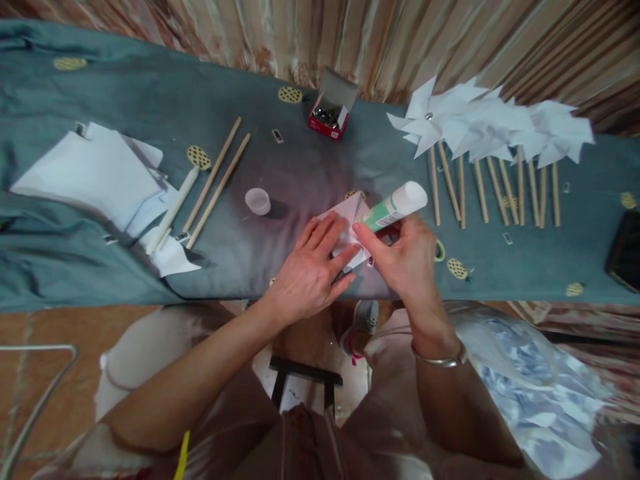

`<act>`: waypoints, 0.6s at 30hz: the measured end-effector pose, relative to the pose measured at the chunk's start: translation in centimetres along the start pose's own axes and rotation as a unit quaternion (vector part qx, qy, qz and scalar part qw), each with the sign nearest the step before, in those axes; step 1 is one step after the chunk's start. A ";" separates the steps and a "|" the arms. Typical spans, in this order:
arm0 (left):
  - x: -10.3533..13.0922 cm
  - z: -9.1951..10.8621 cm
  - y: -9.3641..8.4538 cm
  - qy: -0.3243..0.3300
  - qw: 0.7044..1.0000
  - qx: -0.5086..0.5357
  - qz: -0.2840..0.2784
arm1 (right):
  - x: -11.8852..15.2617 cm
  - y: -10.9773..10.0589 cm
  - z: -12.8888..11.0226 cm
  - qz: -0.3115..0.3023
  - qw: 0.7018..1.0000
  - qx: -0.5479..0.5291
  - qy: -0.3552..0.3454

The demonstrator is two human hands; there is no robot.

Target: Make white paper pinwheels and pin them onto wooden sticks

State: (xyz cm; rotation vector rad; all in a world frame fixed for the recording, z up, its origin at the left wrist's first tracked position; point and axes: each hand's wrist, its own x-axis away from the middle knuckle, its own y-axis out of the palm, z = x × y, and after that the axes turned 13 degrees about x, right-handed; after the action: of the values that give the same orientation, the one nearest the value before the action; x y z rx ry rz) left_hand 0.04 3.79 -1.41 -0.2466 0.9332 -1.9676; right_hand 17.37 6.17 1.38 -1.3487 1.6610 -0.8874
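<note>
While the left hand (307, 270) is lying flat, pinning the paper (349, 220) on the cloth (100, 267), the right hand (407, 257) is gripping the glue (395, 207), nozzle at the fold. Gluing appears underway; the next move likely calls for pressing the flap down.

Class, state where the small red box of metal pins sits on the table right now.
In the head view, the red box sits open at the table's far edge, centre, left of the finished white pinwheels.
</note>
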 end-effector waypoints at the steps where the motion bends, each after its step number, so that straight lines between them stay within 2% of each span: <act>1: 0.0 0.0 0.0 -0.002 1.000 0.001 0.001 | 0.0 0.0 -0.1 -0.002 1.000 0.005 -0.007; 5: 0.1 0.0 0.0 -0.006 1.000 0.005 0.001 | 0.0 0.2 -0.1 -0.012 0.999 0.017 -0.030; 18: 0.1 0.1 0.1 -0.005 1.000 -0.004 0.007 | 0.0 0.3 -0.5 -0.021 0.999 0.025 -0.040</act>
State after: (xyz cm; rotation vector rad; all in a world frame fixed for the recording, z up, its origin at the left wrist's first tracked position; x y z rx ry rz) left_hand 0.09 3.64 -1.48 -0.2539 0.9330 -1.9493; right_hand 16.79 6.24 1.35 -1.3719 1.5441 -0.8817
